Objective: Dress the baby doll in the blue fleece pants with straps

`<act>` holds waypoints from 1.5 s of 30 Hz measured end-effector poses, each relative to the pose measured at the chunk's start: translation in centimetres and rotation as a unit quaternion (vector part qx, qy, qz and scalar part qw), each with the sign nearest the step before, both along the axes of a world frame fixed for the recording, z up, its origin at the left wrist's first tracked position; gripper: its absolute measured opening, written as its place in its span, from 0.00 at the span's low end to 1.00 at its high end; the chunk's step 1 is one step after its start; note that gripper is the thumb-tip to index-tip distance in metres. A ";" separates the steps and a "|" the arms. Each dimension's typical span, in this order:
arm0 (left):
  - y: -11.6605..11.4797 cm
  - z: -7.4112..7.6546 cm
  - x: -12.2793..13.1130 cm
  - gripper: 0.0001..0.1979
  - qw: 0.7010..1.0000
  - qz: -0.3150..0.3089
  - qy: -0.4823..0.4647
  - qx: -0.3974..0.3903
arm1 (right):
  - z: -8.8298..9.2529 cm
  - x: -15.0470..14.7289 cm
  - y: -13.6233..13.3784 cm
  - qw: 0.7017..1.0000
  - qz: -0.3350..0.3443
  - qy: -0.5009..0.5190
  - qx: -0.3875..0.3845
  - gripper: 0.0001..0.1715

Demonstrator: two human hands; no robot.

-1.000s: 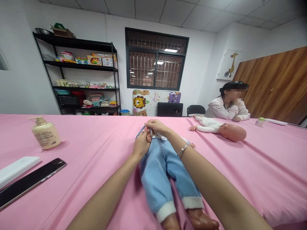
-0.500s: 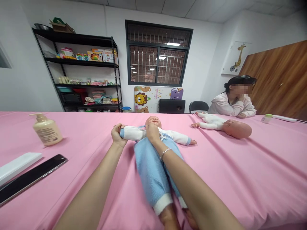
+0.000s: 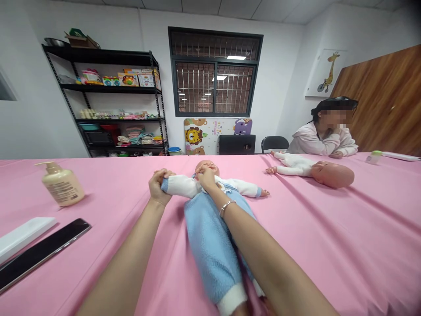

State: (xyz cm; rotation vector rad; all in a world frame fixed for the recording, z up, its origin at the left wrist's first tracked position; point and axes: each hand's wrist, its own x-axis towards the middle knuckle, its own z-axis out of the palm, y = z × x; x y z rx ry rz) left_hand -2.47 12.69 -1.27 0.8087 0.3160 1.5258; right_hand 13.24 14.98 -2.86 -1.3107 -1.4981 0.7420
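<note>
A baby doll (image 3: 210, 197) lies on its back on the pink tablecloth (image 3: 329, 250), its head away from me. It wears a white top and blue fleece trousers with white cuffs. My left hand (image 3: 158, 186) is closed around the doll's white sleeve, holding that arm out to the left. My right hand (image 3: 207, 178) sits at the doll's neck, its fingers on the collar just under the chin. My right forearm, with a silver bracelet (image 3: 227, 207), covers part of the trousers. The doll's feet are hidden behind my arm and below the picture.
Lotion in a cream pump bottle (image 3: 62, 184), a white box (image 3: 23, 237) and a black phone (image 3: 42, 256) lie left. A second doll (image 3: 312, 169) lies right, near a seated person (image 3: 324, 136). A black shelf unit (image 3: 101, 101) stands behind.
The doll's head and arms have come out from under my hands. My left hand has moved left and now holds the sleeve. The view has tilted up a little.
</note>
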 end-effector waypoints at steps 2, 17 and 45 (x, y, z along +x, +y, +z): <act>1.5 -0.7 -1.4 0.10 0.983 0.152 0.036 -0.092 | 0.3 0.2 -0.3 0.999 -0.008 -0.044 -0.002 0.10; 3.1 -5.0 -4.4 0.13 0.801 0.466 0.366 -0.078 | -0.1 12.3 -4.6 0.996 -0.013 0.050 -0.072 0.23; -1.0 -2.0 1.3 0.15 0.801 -0.076 0.585 0.107 | -5.7 15.5 -9.2 0.959 0.031 0.255 -0.117 0.29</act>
